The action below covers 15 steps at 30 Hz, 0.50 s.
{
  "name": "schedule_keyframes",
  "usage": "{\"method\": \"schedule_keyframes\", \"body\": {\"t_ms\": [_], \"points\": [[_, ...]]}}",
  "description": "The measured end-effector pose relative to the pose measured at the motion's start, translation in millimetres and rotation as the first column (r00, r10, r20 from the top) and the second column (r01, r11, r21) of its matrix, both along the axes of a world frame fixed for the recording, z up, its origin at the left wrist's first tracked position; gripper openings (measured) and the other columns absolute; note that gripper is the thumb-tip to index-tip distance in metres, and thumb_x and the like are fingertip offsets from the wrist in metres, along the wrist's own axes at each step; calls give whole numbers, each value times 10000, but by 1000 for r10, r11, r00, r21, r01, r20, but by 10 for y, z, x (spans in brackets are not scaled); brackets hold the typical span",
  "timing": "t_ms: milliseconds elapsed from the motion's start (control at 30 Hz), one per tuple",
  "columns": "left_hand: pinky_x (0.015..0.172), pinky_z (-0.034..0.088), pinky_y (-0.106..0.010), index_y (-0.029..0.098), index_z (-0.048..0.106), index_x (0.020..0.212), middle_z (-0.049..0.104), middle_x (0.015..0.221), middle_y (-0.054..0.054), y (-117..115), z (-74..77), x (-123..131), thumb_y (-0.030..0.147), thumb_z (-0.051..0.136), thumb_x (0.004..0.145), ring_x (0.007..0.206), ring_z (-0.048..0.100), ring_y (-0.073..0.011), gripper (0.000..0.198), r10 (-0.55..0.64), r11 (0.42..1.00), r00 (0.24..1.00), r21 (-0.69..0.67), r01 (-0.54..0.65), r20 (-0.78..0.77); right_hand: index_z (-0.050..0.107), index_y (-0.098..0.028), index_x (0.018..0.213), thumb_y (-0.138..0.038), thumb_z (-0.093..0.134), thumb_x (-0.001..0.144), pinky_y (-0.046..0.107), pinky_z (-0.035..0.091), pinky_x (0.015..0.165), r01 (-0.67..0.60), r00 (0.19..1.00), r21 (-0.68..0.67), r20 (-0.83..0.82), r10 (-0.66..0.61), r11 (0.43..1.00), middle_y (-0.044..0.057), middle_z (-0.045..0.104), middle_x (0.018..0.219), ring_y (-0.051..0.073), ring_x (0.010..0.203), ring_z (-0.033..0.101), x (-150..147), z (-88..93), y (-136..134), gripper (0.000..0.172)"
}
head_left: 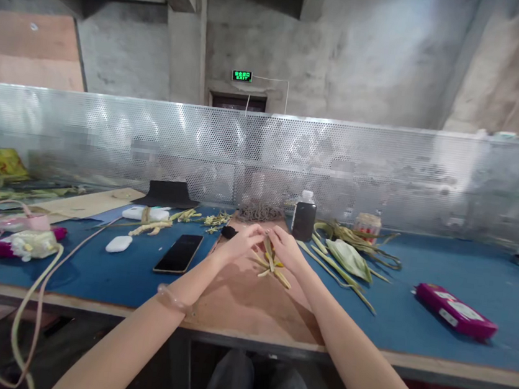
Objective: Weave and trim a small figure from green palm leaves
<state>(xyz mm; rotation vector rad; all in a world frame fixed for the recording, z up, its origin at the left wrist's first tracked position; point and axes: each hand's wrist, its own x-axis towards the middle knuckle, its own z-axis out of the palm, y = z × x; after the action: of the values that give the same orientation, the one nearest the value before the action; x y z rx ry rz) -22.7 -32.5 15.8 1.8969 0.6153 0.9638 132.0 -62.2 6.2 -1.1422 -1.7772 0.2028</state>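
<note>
Both of my hands meet over the brown board (246, 308) at the middle of the table. My left hand (245, 244) has its fingers bent inward at the top of a small bundle of yellow-green leaf strips (272, 264). From the other side, my right hand (284, 247) pinches the same strips. Their loose ends spread out below the fingers, toward me. The fingertips overlap the upper part of the bundle, so the exact grip is partly hidden. A dark coiled heap (260, 212) lies on the board just beyond my hands.
A dark bottle with a white cap (304, 217) stands beyond my right hand, near long leaves (350, 260) and a jar (368, 224). A purple packet (456, 312) lies far right. Left are a phone (179, 254), a white case (119, 243) and cables (42, 291). A perforated metal screen (175, 147) runs behind.
</note>
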Motion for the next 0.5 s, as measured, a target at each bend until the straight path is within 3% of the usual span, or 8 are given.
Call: {"method": "schedule_keyframes", "body": {"t_ms": [267,500], "points": [[679,445,-268,162,558,847,573,814,-15,-53,25,-3,330,558,779,748,571,-145,182,-19,995,997,-94,25,70,457,-213,697,-336,353,884,238,347,605,58,995,59,73,-62,997,-23,530,628,136,606,498,2,5,23,247],[739,459,-305,154,566,843,590,818,-25,-51,4,-16,364,634,746,767,582,-149,241,-41,982,990,-180,65,133,506,-197,741,-292,342,911,300,310,749,113,963,161,225,-148,981,-2,585,685,153,703,523,29,-44,79,255]]}}
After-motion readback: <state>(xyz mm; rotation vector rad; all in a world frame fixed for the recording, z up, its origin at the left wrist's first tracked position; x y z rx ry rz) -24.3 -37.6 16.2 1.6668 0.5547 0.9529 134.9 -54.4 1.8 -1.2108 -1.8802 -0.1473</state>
